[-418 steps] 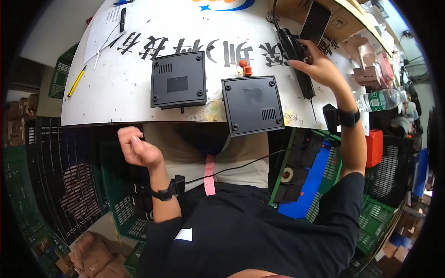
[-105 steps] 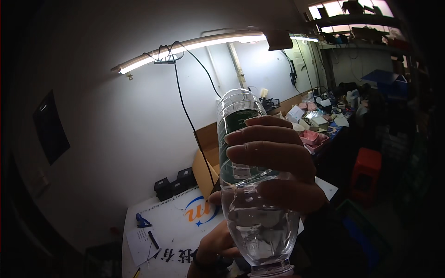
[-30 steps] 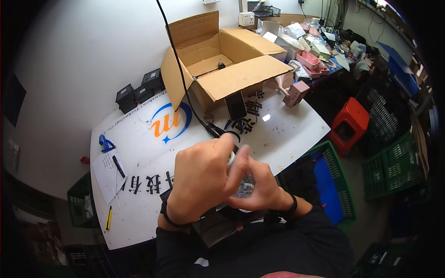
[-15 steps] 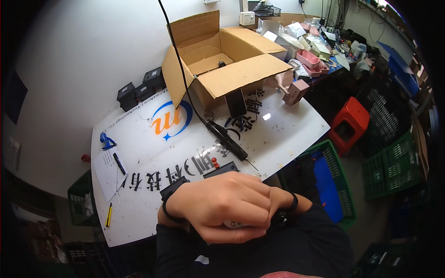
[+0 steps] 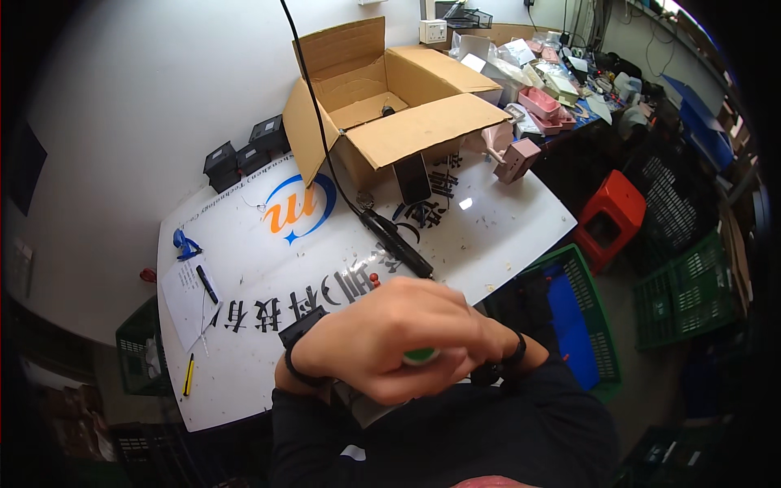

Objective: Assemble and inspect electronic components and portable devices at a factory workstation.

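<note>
**Bare left hand (image 5: 390, 335) covers most of a round green cap (image 5: 421, 355)**

Near six o'clock, this hand looks slightly blurred; whatever lies beneath the cap is hidden. Between four and five, the bare right hand (image 5: 488, 335) is largely concealed behind it. At eleven, the top edge cuts off a thin black cable (image 5: 303, 57). At twelve, a dark item (image 5: 388, 110) inside the open brown cardboard carton (image 5: 431, 130) is too small to identify.

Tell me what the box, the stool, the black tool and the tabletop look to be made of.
Box: almost surely cardboard, matte brown, with stiff creased flaps.
Stool: probably moulded plastic, plain red with a slight sheen.
Black tool: likely hard plastic, going by highlights along its casing.
Tabletop: glossy white, mirroring a bright patch; laminate, plastic or glass, I cannot tell which.
</note>
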Action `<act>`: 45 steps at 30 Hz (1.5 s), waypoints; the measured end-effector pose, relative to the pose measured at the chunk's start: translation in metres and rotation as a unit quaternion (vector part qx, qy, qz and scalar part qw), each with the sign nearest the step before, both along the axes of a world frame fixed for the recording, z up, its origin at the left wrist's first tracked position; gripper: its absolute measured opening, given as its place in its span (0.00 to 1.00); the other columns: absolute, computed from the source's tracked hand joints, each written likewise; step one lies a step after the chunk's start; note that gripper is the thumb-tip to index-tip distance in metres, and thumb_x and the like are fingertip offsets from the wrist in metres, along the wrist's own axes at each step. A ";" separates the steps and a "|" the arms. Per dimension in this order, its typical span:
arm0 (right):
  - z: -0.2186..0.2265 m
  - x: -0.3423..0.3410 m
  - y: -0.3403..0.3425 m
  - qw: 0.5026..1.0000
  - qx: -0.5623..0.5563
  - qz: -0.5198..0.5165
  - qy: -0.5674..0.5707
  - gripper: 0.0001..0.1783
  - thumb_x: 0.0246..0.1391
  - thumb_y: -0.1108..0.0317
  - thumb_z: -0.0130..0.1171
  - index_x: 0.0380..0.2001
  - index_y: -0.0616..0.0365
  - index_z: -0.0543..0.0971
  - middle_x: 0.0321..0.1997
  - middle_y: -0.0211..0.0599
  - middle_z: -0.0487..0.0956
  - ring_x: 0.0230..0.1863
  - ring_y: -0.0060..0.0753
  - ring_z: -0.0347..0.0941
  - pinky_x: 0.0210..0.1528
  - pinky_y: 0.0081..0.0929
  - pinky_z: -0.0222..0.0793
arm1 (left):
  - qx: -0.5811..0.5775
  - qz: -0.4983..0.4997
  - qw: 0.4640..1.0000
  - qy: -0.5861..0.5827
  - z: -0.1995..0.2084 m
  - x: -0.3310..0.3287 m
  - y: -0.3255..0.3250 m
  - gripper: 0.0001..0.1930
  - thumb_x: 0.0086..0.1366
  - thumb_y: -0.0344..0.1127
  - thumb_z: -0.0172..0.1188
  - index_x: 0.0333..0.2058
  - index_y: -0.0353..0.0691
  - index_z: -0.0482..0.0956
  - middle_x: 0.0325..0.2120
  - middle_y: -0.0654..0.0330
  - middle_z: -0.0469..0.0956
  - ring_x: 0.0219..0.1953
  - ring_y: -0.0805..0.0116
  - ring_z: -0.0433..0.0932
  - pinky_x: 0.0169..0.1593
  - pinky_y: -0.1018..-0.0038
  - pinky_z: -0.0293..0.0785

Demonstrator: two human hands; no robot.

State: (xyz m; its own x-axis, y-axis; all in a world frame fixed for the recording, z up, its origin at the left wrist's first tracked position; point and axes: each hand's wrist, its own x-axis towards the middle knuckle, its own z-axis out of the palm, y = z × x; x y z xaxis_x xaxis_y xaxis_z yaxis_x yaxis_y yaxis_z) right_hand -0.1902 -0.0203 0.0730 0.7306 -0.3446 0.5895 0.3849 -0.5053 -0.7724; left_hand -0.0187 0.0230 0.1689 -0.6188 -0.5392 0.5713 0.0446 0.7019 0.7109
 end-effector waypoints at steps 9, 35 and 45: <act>0.013 0.016 -0.002 0.998 0.049 -0.033 -0.023 0.26 0.35 0.63 0.81 0.41 0.57 0.83 0.36 0.38 0.84 0.38 0.36 0.83 0.41 0.30 0.78 | -0.054 0.246 0.967 -0.042 0.005 0.004 -0.004 0.08 0.59 0.27 0.62 0.38 0.35 0.84 0.29 0.54 0.83 0.34 0.53 0.82 0.39 0.66 0.77; 0.002 -0.096 -0.133 0.909 0.009 -0.416 -0.014 0.34 0.43 0.62 0.80 0.51 0.63 0.75 0.47 0.40 0.81 0.49 0.34 0.80 0.54 0.31 0.76 | -0.135 0.208 0.954 -0.169 -0.004 -0.005 -0.005 0.40 0.58 0.35 0.72 0.68 0.41 0.65 0.59 0.45 0.70 0.56 0.46 0.73 0.59 0.60 0.73; -0.099 -0.173 -0.265 0.726 -0.028 -0.683 0.072 0.36 0.39 0.55 0.84 0.46 0.62 0.76 0.44 0.42 0.83 0.46 0.40 0.82 0.51 0.34 0.77 | -0.112 0.100 0.934 -0.323 -0.015 -0.007 -0.003 0.29 0.67 0.37 0.64 0.64 0.40 0.68 0.58 0.47 0.71 0.57 0.48 0.74 0.60 0.59 0.71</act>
